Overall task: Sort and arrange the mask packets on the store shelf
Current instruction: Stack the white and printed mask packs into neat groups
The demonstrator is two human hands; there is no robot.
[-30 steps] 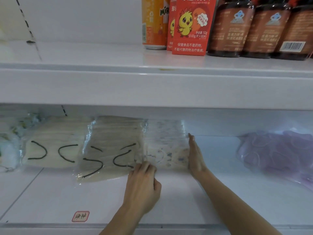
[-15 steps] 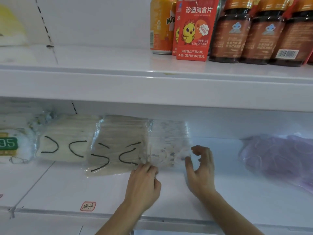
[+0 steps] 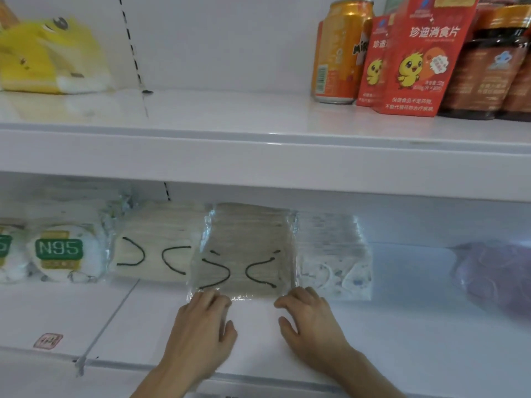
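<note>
On the lower shelf (image 3: 402, 326), about midway along the row at its back, lay the grey-beige mask packet (image 3: 244, 254) with black ear loops, its clear front flap jutting a little nearer the front edge than its neighbours. The left hand (image 3: 201, 331) had its fingertips on the packet's near left corner, the right hand (image 3: 310, 320) on its near right corner; both grips were apart, fingers loosely bent and pressing rather than clamped round anything. Touching it on the left sat a paler packet with loops (image 3: 155, 248), and beyond that the N95 packets (image 3: 60, 251); on the right the patterned packet (image 3: 333, 259) lay against it, and a purple packet (image 3: 494, 274) rested well apart toward the shelf's right end.

The step in hand looked like squaring this packet into line. It would go best with an even push from both corners together, so the slippery film slid straight back without skewing or riding up over the side seams. Light pressure should serve, since the soft stack inside could buckle. The front flap would ideally end level with the neighbours' near edges.
</note>
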